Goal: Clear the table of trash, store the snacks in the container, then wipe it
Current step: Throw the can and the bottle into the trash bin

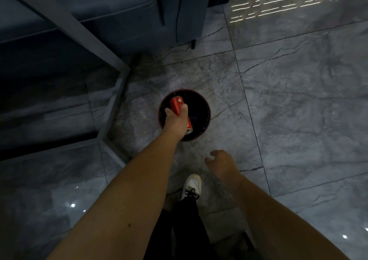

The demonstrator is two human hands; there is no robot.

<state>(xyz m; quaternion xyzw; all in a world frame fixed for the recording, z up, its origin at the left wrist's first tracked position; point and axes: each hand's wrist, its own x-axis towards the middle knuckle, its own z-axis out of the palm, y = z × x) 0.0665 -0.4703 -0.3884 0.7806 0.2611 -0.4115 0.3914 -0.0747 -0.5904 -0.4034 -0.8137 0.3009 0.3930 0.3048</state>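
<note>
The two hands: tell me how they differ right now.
The left hand is closed around a red can; the right hand holds nothing, fingers loosely spread. The left hand is stretched out over the open trash bin, while the right hand hangs back over the bare floor, nearer the white shoe. Both are bare, with bare forearms.

At the centre of the frame, a red can (177, 106) is gripped by the left hand (176, 121) over a round dark bin (203, 108) on the marble floor (288, 100). The right hand (221, 161), lower right, is held loosely curled with nothing in it.
</note>
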